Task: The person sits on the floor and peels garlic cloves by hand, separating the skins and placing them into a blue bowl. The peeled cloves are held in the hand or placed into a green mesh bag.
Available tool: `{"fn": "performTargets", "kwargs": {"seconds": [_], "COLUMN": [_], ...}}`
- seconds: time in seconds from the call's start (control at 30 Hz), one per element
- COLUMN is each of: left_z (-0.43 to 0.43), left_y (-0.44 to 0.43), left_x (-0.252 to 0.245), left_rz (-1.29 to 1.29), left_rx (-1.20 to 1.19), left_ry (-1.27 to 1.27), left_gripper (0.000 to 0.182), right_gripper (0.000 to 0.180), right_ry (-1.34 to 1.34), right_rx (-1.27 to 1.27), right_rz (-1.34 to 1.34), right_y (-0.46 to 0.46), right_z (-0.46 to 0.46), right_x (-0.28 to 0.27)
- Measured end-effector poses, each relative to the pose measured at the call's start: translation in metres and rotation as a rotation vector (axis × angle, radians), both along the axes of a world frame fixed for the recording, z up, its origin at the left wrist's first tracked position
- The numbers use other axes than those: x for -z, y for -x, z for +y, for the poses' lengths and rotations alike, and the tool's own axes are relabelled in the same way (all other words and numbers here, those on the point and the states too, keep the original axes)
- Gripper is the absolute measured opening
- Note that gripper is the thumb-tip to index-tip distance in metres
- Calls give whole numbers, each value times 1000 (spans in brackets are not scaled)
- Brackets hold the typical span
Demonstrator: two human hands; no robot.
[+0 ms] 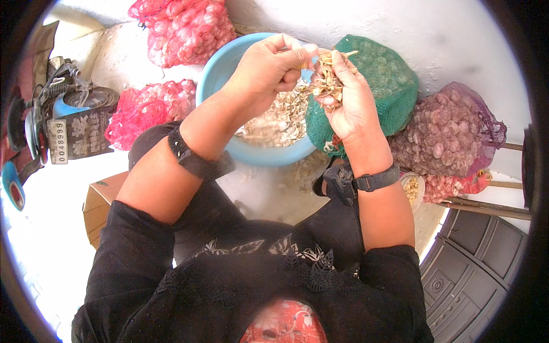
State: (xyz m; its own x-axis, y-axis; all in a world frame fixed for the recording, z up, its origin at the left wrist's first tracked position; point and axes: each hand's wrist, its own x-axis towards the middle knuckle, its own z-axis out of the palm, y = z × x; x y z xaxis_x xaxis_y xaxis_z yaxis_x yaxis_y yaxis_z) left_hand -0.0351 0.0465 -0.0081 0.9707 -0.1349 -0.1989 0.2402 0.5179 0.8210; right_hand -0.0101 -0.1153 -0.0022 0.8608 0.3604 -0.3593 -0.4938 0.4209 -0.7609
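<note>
My right hand [354, 96] is closed around a bunch of dried, yellowish-brown plant strips [328, 81], thumb uppermost. Close on its left, my left hand [276, 64] has thumb and forefinger pinched together at the edge of the bunch. Whether a strip is caught between those fingertips is too small to tell. Both hands are raised over a light blue plastic basin [274, 160]. Inside the basin lies a layer of pale, dry plant shreds [274, 124]. A green mesh sack [371, 73] of round bulbs leans against the basin's right side, partly behind my right hand.
Red mesh sacks [184, 32] of bulbs stand at the left. A purple mesh sack [446, 133] and a small tub [422, 195] of yellowish pieces are at the right. A motorcycle [81, 107] and a cardboard box [103, 206] flank me. A white wall [454, 47] rises behind.
</note>
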Motion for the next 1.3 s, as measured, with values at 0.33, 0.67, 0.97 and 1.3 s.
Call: {"fn": "performTargets", "kwargs": {"seconds": [0.33, 0.67, 0.97, 1.3], "left_z": [-9, 2, 4, 18], "left_y": [3, 0, -4, -5], "left_x": [-2, 6, -12, 2], "left_rz": [-99, 48, 153, 108], "left_rx": [-18, -79, -191, -56], "left_ry": [-296, 148, 383, 279], "left_gripper": [16, 26, 25, 19], "right_gripper": [15, 24, 20, 22], "right_ry": [166, -12, -236, -171], "right_rx": [35, -4, 51, -61], "right_rz": [5, 25, 232, 81], "right_y": [9, 0, -12, -11], "right_z": [10, 5, -8, -12], "right_x": [-4, 5, 6, 7]}}
